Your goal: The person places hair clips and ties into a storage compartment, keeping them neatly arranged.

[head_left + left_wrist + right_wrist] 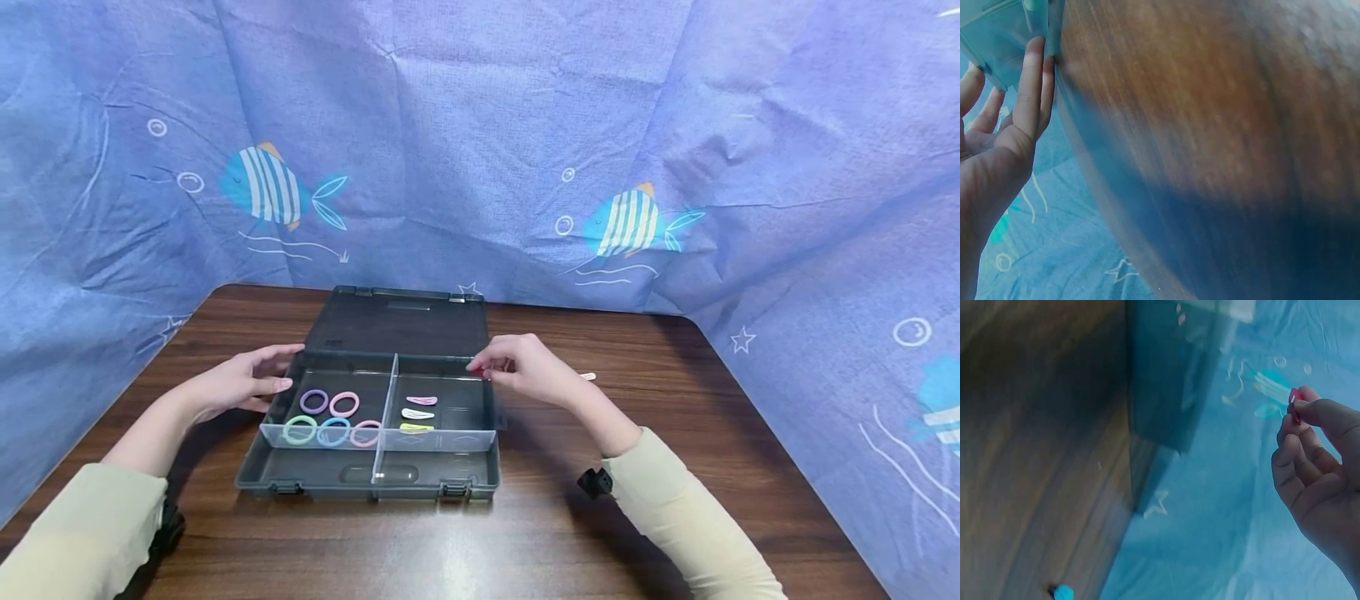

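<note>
A dark translucent compartment box [258, 479] lies on the table with its lid [397, 325] folded back. My left hand [236, 381] rests at its left wall, fingers loosely extended along the side; in the left wrist view its fingertips [1034, 53] are against the box. With thumb and fingers my right hand [528, 367] pinches a red hair clip [1295, 405] over the back right compartment. Below it lie a pink hair clip [422, 401], a white hair clip [417, 414] and a yellow hair clip [416, 428]. Several hair ties, among them a purple one [314, 402], lie in the back left compartment.
To the right of the box, a small pale clip [588, 377] lies on the brown table [637, 517], partly behind the right forearm. A small blue object [1063, 591] shows in the right wrist view. A blue fish-print cloth [480, 150] hangs behind the table.
</note>
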The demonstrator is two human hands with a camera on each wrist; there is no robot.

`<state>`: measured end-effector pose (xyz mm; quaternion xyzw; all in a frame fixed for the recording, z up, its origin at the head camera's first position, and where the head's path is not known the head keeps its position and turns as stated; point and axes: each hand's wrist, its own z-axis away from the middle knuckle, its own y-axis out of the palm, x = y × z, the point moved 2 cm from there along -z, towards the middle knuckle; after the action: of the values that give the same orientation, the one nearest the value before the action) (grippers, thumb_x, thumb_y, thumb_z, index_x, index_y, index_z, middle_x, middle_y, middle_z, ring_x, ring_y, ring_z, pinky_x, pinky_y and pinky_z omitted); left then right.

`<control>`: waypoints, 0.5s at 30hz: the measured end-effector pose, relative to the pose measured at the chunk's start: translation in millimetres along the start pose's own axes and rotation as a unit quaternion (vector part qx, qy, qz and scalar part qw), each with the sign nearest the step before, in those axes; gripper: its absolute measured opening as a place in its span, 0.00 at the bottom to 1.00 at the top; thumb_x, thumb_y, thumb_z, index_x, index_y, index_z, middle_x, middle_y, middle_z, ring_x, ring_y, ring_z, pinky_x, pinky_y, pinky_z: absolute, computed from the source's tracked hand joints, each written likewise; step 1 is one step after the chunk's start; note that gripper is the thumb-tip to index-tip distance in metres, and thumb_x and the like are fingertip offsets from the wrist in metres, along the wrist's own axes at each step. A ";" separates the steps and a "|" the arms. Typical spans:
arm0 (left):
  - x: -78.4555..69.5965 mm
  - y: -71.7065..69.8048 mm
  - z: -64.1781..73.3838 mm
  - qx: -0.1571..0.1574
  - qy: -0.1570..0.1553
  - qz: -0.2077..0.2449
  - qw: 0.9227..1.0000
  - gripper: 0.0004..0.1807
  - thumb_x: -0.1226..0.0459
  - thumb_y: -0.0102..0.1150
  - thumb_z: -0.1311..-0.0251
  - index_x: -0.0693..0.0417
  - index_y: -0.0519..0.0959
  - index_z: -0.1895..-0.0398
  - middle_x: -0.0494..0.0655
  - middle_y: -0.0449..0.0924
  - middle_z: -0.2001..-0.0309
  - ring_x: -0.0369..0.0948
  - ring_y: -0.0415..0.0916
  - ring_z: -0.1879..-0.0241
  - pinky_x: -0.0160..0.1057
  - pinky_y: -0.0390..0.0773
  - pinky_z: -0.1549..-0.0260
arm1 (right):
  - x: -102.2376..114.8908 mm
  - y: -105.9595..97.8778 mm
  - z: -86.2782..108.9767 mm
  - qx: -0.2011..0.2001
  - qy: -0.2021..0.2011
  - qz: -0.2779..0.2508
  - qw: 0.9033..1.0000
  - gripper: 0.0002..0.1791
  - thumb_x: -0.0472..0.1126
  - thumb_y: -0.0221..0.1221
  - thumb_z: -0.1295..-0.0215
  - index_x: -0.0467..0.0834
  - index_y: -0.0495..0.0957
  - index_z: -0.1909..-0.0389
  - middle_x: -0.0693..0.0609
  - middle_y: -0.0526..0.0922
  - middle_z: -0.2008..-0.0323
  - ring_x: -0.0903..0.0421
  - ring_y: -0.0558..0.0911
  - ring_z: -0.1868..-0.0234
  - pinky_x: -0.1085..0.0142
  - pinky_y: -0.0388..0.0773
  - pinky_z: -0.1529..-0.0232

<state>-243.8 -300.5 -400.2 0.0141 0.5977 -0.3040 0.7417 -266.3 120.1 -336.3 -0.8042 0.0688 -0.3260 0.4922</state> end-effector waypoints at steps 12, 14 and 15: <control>-0.8 1.4 -0.5 -0.002 0.002 -0.001 1.000 0.40 0.60 0.52 0.32 0.54 0.41 0.25 0.73 0.46 0.31 0.60 0.68 0.42 0.54 0.78 0.54 | 1.8 29.8 -13.7 0.048 -0.030 -0.007 0.998 0.08 0.32 0.59 0.39 0.45 0.83 0.63 0.55 0.81 0.68 0.65 0.73 0.73 0.71 0.75 0.71; -0.3 1.2 -0.5 -0.002 0.002 -0.001 1.000 0.40 0.60 0.52 0.32 0.54 0.41 0.25 0.73 0.46 0.31 0.60 0.68 0.41 0.55 0.78 0.54 | -0.1 33.8 -16.2 0.054 -0.032 -0.007 0.998 0.07 0.32 0.59 0.39 0.46 0.82 0.63 0.54 0.82 0.67 0.65 0.73 0.74 0.72 0.74 0.72; 0.0 1.1 -0.5 -0.002 0.002 -0.001 1.000 0.41 0.60 0.52 0.32 0.54 0.41 0.25 0.73 0.46 0.31 0.60 0.68 0.41 0.55 0.78 0.54 | -1.4 36.3 -17.4 0.060 -0.032 -0.007 0.998 0.07 0.32 0.59 0.39 0.45 0.82 0.63 0.54 0.82 0.67 0.65 0.73 0.74 0.73 0.74 0.71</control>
<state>-243.7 -299.4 -400.7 0.0124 0.6000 -0.3036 0.7401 -270.1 89.4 -362.0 -0.7836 0.0274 -0.3069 0.5396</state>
